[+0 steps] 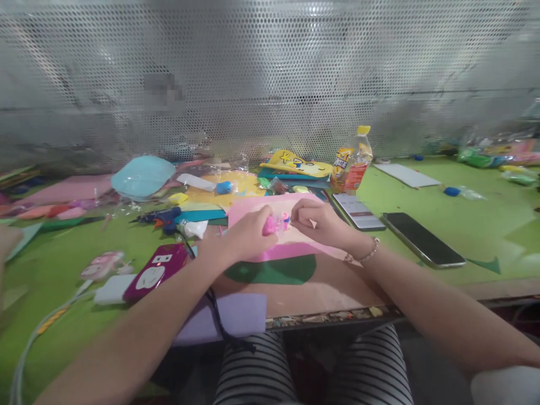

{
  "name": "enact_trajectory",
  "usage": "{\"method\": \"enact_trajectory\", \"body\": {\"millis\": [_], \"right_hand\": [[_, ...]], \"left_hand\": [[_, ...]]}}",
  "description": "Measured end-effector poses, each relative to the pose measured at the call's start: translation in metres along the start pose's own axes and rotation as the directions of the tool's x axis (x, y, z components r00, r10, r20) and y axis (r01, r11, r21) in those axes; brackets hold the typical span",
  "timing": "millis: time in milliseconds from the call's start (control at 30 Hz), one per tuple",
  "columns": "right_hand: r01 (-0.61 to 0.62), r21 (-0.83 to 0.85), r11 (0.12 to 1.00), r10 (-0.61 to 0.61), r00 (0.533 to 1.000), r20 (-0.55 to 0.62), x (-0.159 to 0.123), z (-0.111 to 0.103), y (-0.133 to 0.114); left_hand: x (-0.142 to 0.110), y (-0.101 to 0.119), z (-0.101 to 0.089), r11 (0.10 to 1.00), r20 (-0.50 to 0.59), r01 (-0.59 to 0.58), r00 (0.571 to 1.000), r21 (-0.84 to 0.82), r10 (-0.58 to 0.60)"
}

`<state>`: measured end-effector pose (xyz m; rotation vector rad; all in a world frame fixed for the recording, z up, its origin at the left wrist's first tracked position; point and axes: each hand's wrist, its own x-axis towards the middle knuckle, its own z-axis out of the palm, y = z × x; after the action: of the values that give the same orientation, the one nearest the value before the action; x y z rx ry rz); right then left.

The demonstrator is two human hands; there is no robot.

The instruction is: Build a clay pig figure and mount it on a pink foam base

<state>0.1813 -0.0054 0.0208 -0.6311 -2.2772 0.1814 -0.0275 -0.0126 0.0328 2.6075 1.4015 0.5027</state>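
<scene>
My left hand [254, 232] is closed on a small bright pink lump [269, 226] in clear plastic. A tiny blue and red mark shows at the wrapper's right end. Just right of it is my right hand [314, 220], its fingers curled and the fingertips close to the plastic; what they grip, if anything, is too small to make out. Both hands are over a pale pink sheet [244, 209] with a brighter pink strip [291, 251] along its near side. A dark green rounded piece [274, 270] lies nearer to me.
Left of my hands lie a blue glue gun [169, 219], a purple power bank [162, 267] and a white charger [113, 290]. Two phones [358, 211] [424, 239] lie on the right. A drink bottle [353, 163] and a yellow decorated piece [297, 163] stand behind, before a perforated metal panel [270, 67].
</scene>
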Motion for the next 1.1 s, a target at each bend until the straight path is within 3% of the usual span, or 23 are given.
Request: {"method": "enact_trajectory", "body": {"millis": [100,200,300,467,833,1000,1100], "right_hand": [[0.027,0.078,0.997,-0.024,0.999,-0.035,-0.001,0.006,-0.006],[-0.057,0.132,0.990,0.065,0.996,-0.053,-0.001,0.011,-0.008],[-0.159,0.153,0.975,0.167,0.985,-0.040,-0.001,0.014,-0.006],[-0.220,0.189,0.957,0.223,0.975,0.003,-0.004,0.025,-0.002],[-0.161,0.178,0.971,0.167,0.986,-0.016,0.001,0.031,-0.009],[-0.251,0.171,0.953,0.270,0.958,-0.097,-0.001,0.028,-0.008],[-0.200,0.128,0.971,0.219,0.963,-0.157,-0.001,0.024,-0.007]], "left_hand": [[-0.002,0.011,0.013,0.991,-0.048,-0.012,0.999,-0.135,0.005],[-0.003,0.012,0.021,0.982,-0.111,-0.001,0.994,-0.191,-0.020],[-0.002,0.009,0.023,0.989,-0.123,0.020,0.992,-0.144,-0.038],[-0.003,0.010,0.025,0.998,-0.089,-0.011,0.996,-0.061,0.005],[-0.002,0.010,0.025,0.997,-0.086,-0.068,0.994,-0.048,0.063],[-0.001,0.009,0.026,0.996,-0.146,-0.053,0.988,-0.069,0.043],[-0.002,0.011,0.025,0.997,-0.165,-0.015,0.986,-0.080,0.002]]}}
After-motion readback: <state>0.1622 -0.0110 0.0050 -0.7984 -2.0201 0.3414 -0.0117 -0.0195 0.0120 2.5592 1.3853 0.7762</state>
